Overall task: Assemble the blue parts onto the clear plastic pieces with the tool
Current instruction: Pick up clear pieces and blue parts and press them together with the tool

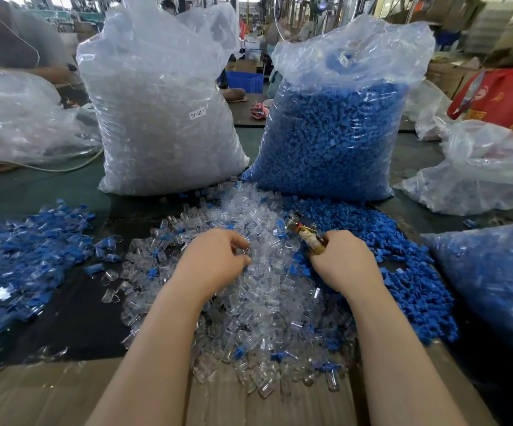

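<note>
We see two very big bags standing at the back of the table. The bag of clear pieces [163, 118] is on the left, and the bag of blue parts [332, 139] is on the right. Both bags look very full, so we think a lot of work is left.

In front of them lie three heaps. The clear heap [258, 302] is in the middle, right under our hands. The loose blue parts [412, 281] lie just beside it on the right. Far over on the left is the mixed heap [24, 250], blue and clear together. We think these are the finished ones, but they are too small to be sure. That heap is much smaller than the bags.

Our left hand [215, 259] rests on the clear heap with its fingers curled down into the pieces. It seems to be picking one, but we cannot tell if it holds one yet.

Our right hand [344, 262] is wrapped tight round the tool [307, 236]. The tool's tip points up and away, over the clear heap.
</note>
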A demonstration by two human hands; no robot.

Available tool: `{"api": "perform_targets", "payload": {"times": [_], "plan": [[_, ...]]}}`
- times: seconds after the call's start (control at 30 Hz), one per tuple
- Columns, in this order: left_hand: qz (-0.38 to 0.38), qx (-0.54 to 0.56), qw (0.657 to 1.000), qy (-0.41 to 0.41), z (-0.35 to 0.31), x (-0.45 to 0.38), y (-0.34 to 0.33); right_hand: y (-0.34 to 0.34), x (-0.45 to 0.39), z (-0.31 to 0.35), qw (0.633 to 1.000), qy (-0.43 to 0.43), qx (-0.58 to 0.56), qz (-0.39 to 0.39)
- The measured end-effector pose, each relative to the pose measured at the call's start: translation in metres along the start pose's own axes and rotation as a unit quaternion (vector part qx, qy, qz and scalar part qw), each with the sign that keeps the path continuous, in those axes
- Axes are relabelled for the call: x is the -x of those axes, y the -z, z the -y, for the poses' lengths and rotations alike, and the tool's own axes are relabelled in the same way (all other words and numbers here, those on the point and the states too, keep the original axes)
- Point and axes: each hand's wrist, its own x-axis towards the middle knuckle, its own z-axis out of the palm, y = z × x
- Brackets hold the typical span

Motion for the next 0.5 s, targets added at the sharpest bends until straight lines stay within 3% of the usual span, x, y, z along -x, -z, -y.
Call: {"api": "perform_targets", "payload": {"times": [0.5], "plan": [[-0.067, 0.116, 0.991, 0.015, -0.0018, 0.0004, 0.0000, 0.0078, 0.0016, -0.0046, 0.998, -0.028, -0.056, -0.029]]}}
